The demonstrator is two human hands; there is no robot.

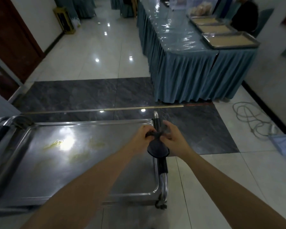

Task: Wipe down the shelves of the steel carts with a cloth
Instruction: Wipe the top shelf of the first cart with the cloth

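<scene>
Lower left of frame: the steel cart (5,171), top shelf (76,162) seen from above, raised rim all round. Yellowish smears (54,144) sit left of centre on the shelf, beside a bright ceiling-light reflection. I read those as the dirt to be wiped; none of it looks touched yet.

Centre of frame: my left hand (141,138), fingers curled and pinching one end of the dark cloth (157,146). The cloth is bunched tight between the two hands, and a rounded loose fold hangs below them. I judge I'm wringing or gathering it into a pad before wiping, which would explain holding it up off the steel.

Just right of centre: my right hand (172,138), fingers likewise curled on the cloth's other end. Both grasps are closed on the fabric; neither hand touches the cart.

The cloth hangs above the shelf's right edge, over the cart's handle (162,166), so the smears lie well apart from it, toward the left.

Upper right of frame: a skirted table (180,66) carrying metal trays (228,40). Right edge: a loose cable (251,118) coiled on the floor.
</scene>
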